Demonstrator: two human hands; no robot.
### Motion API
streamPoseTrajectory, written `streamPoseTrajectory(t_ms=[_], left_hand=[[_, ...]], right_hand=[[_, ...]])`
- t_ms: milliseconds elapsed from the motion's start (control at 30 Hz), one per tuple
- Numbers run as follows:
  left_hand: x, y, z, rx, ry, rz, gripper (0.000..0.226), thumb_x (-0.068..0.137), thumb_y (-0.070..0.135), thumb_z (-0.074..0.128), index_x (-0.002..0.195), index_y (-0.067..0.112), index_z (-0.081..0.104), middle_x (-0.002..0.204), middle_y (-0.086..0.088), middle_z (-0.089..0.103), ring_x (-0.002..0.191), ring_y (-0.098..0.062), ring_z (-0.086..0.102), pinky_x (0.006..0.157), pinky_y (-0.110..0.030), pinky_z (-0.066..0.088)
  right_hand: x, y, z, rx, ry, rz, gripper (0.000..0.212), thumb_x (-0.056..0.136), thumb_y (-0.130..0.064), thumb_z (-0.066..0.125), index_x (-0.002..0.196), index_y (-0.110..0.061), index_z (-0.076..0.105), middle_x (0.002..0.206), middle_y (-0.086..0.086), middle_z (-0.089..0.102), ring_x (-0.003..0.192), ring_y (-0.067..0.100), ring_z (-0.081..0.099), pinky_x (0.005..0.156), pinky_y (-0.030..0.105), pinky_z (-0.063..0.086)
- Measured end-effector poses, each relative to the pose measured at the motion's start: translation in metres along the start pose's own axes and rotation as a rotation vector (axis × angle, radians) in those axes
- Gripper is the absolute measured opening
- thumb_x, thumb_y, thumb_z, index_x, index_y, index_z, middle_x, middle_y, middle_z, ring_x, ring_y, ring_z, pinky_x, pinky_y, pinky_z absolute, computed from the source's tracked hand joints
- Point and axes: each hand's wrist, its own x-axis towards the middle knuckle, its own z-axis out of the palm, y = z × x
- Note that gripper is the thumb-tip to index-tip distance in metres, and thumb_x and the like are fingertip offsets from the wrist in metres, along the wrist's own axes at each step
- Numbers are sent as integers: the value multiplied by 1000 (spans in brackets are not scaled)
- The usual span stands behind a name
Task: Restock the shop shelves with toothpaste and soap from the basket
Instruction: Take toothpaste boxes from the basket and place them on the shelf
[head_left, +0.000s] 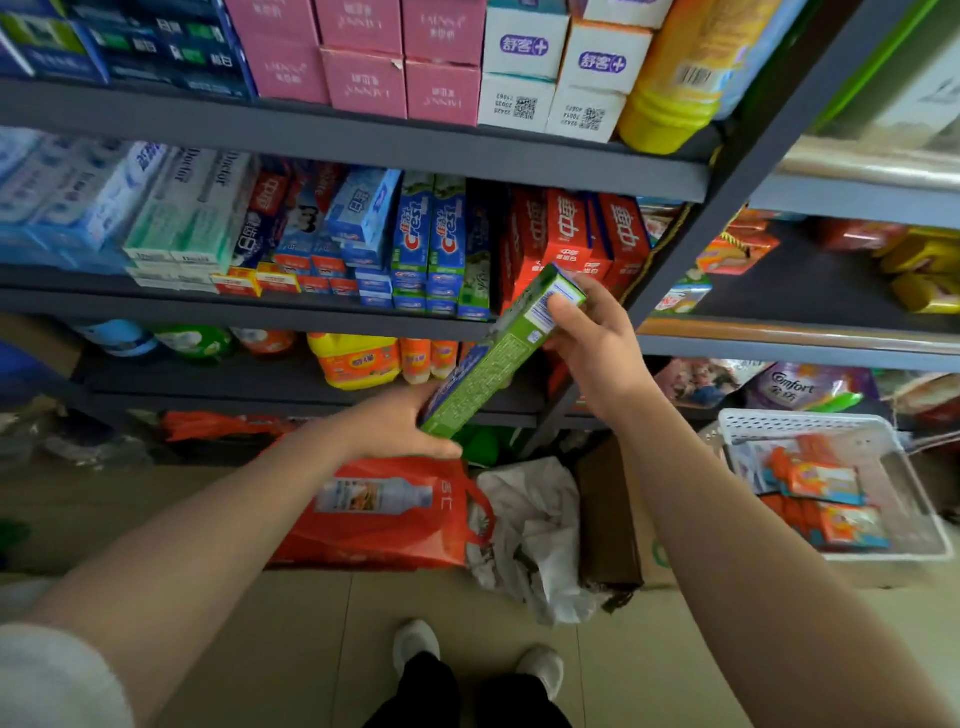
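A long green toothpaste box (498, 353) is held slantwise in front of the shelves, its upper end pointing at the middle shelf. My left hand (400, 421) grips its lower end and my right hand (597, 338) grips its upper end. Behind it, the middle shelf (311, 306) is packed with toothpaste boxes, blue-green ones (431, 239) beside red ones (571, 234). A white plastic basket (841, 431) stands on the floor at the right, holding several orange soap packs (821, 483).
A dark shelf upright (727, 171) slants across just right of my hands. Detergent bottles (353, 358) fill the lower shelf. On the floor lie a red shopping bag (384, 519), a crumpled white bag (530, 525) and a cardboard box (608, 519). Soap packs (924, 270) sit on the right-hand shelf.
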Motion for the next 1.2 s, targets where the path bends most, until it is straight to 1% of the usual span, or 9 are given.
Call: streamPoseTrajectory(t_ms=[133, 233, 300, 600, 767, 867, 967, 1133, 1200], left_hand=[[-21, -19, 17, -319, 148, 9, 40, 77, 14, 73, 103, 33, 50, 92, 3, 65, 69, 2, 62, 61, -13, 49], [-14, -7, 11, -334, 371, 6, 32, 78, 32, 71, 104, 25, 55, 77, -4, 65, 54, -15, 60, 60, -31, 52], [0, 6, 5, -277, 492, -41, 38, 75, 43, 67, 101, 18, 55, 67, 2, 63, 49, -15, 59, 59, -32, 52], [53, 54, -6, 159, 695, -248, 56, 83, 43, 60, 116, 3, 39, 105, -16, 63, 96, -35, 61, 60, -31, 36], [60, 59, -3, 282, 573, -184, 56, 84, 39, 59, 120, 1, 38, 107, -17, 62, 97, -36, 62, 63, -33, 38], [50, 51, -5, 376, 484, -17, 50, 84, 40, 58, 119, 8, 42, 111, -12, 61, 99, -31, 60, 65, -37, 48], [41, 32, -28, 510, 600, 176, 51, 82, 31, 61, 126, 10, 45, 126, -10, 52, 114, -28, 51, 86, -40, 46], [59, 8, -73, 770, 733, 202, 52, 89, 13, 53, 138, 9, 38, 146, -11, 38, 133, -32, 35, 106, -47, 32], [67, 2, -81, 828, 681, 203, 52, 92, 15, 51, 141, 12, 34, 149, -10, 34, 137, -30, 31, 110, -46, 27]], right_hand=[[24, 13, 23, 54, 26, 98, 32, 87, -25, 58, 113, -7, 52, 82, 3, 71, 67, 21, 63, 67, 40, 45], [34, 23, 40, -29, 43, 159, 56, 91, -24, 58, 134, 3, 34, 122, 18, 58, 87, 25, 64, 87, 48, 50], [37, 32, 44, -117, 4, 180, 54, 93, -16, 54, 140, -6, 27, 118, 9, 58, 84, 18, 63, 83, 38, 53], [51, 47, 44, -148, -39, 117, 42, 98, -12, 44, 138, -10, 31, 100, 5, 55, 46, -6, 56, 40, 8, 40], [49, 57, 40, -106, 86, 152, 36, 96, -20, 48, 131, -23, 39, 88, -5, 61, 62, -3, 61, 52, 13, 46], [47, 64, 29, -304, 281, 113, 26, 94, -25, 49, 120, -24, 45, 78, -2, 62, 75, 26, 65, 66, 37, 55], [43, 73, 27, -401, 300, 109, 18, 95, -21, 44, 113, -18, 44, 80, 6, 65, 62, 28, 65, 50, 27, 55], [70, 83, 34, -513, 275, 65, 41, 91, -31, 54, 130, -23, 44, 118, 10, 55, 97, 25, 59, 81, 34, 52], [67, 85, 34, -707, 275, 17, 50, 89, -31, 59, 134, -23, 40, 132, 9, 42, 96, 22, 55, 76, 28, 44]])
